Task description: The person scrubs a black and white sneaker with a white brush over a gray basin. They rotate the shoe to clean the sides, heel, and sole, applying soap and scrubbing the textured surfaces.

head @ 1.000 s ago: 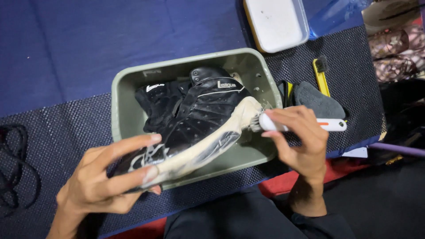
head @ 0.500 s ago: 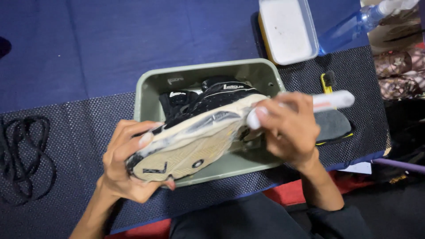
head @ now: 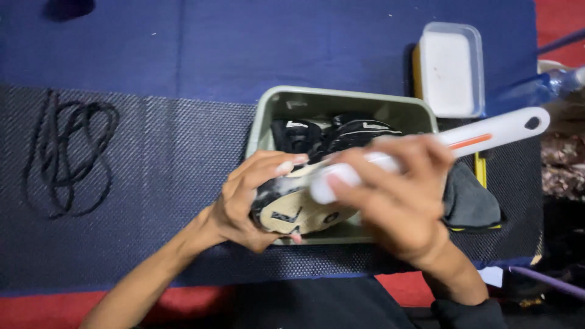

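My left hand (head: 247,204) clamped the shoe (head: 304,204) sole-up over the green tub (head: 268,113) – catching drips – while my right hand (head: 390,201) gripped the white brush (head: 487,135).

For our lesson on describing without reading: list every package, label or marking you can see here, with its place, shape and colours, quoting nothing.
Lidded rectangular plastic box: top right on the blue cloth, white lid, yellow side.
Small white markings on the black shoe: on its upper, inside the grey-green tub.
Orange stripe on the white brush handle: held in the right hand.
Dark marking on the tan sole: beside the left hand.
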